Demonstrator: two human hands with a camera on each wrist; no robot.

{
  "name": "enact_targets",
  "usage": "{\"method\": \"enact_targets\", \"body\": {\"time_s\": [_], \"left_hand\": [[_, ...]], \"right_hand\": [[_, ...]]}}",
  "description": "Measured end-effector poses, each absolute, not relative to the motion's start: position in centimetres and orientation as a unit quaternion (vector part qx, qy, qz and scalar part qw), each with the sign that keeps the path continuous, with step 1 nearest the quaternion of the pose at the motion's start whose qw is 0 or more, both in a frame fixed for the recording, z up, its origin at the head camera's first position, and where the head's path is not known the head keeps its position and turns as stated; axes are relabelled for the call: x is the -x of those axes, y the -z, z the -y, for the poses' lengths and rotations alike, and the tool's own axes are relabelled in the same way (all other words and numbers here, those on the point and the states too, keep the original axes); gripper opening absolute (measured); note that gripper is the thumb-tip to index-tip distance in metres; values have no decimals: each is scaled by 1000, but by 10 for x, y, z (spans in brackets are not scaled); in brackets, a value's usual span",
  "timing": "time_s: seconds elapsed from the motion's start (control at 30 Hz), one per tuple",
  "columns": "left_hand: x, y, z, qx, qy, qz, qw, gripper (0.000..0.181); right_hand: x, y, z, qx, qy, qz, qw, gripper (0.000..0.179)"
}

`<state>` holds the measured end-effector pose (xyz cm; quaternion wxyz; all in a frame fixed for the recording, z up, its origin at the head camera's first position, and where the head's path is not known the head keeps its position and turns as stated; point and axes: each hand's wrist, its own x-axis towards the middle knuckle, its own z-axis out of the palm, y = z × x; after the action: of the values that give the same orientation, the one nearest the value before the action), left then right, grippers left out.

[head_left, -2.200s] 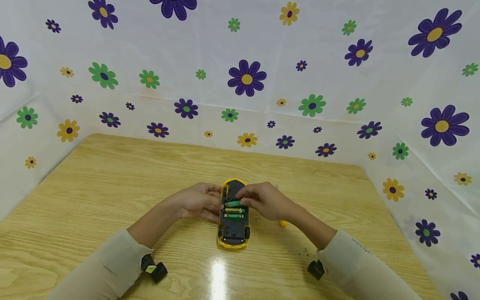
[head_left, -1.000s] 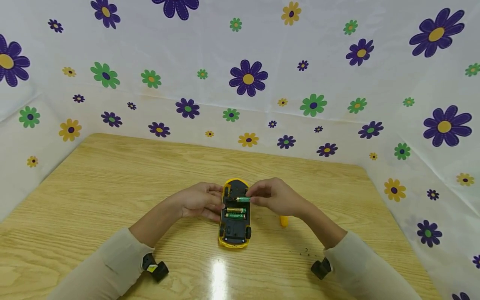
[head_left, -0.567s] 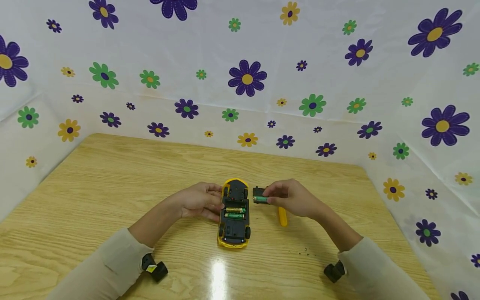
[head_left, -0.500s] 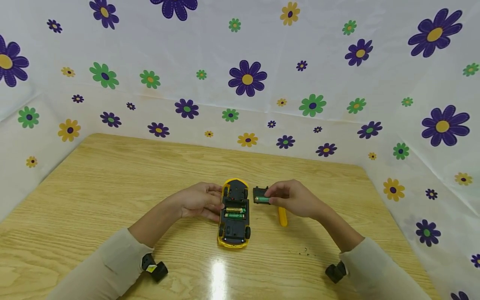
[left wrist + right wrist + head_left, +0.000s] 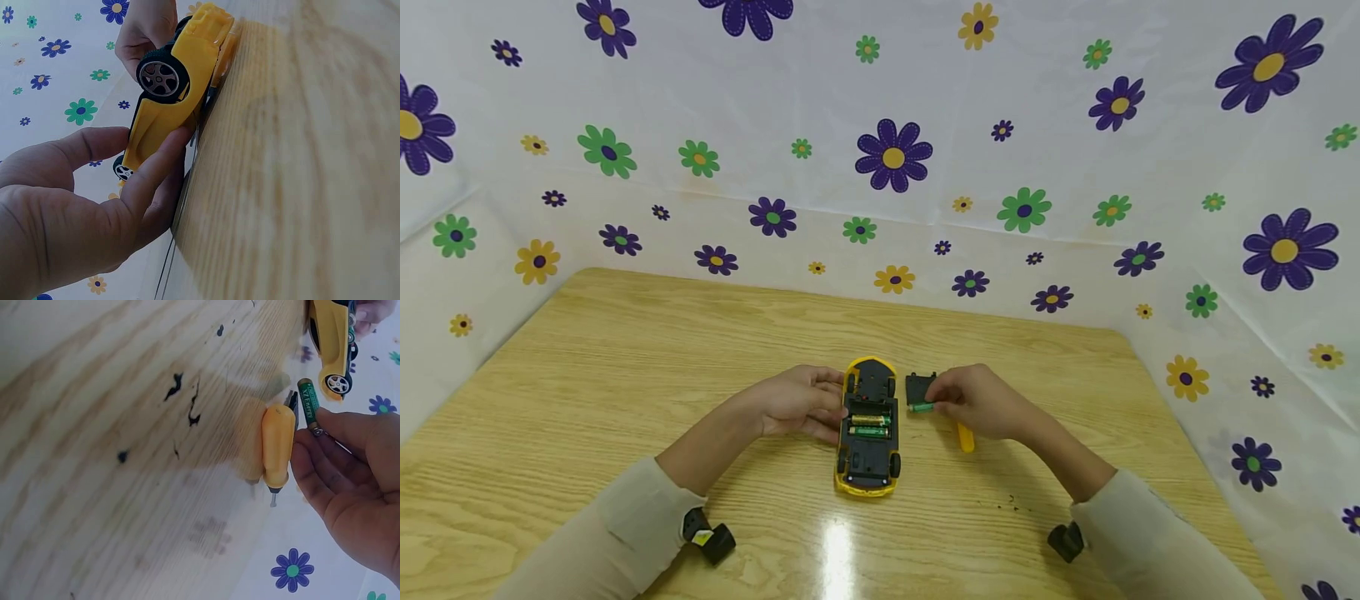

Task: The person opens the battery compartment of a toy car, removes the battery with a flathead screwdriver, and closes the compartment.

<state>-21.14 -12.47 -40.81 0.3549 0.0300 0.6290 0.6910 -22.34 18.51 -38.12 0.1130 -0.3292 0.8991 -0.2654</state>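
Note:
A yellow toy car (image 5: 871,467) lies upside down, its black underside up and its battery bay uncovered. Two green-and-gold batteries (image 5: 869,432) sit in the bay, whose upper slot is bare. My left hand (image 5: 793,402) grips the car's left side; in the left wrist view, the thumb is on the car's underside edge and the fingers (image 5: 156,169) lie along its yellow flank. To the right of the car, my right hand (image 5: 981,402) pinches a green battery (image 5: 309,405) between thumb and fingers, low over the table beside a black battery cover (image 5: 919,387).
A yellow-handled screwdriver (image 5: 278,447) lies on the wooden table (image 5: 700,333), just below my right hand. Small dark marks (image 5: 1011,504) dot the tabletop at the right. A white flowered cloth (image 5: 820,100) rises behind the table and at both sides.
My right hand has lifted the upper battery out of the car and carried it right to the black cover, then slightly nearer me. The left hand and car have stayed put.

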Motion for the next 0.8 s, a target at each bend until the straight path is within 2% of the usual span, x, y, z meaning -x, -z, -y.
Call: {"method": "enact_targets", "body": {"time_s": [0.37, 0.67, 0.8], "left_hand": [[210, 408, 125, -26, -691, -629, 355, 72], [212, 408, 126, -32, -690, -629, 358, 74], [211, 409, 126, -37, -689, -631, 356, 70]], "right_hand": [[226, 382, -181, 360, 223, -901, 94, 12], [228, 385, -181, 371, 202, -901, 101, 15], [228, 386, -180, 377, 188, -902, 98, 16]]}}
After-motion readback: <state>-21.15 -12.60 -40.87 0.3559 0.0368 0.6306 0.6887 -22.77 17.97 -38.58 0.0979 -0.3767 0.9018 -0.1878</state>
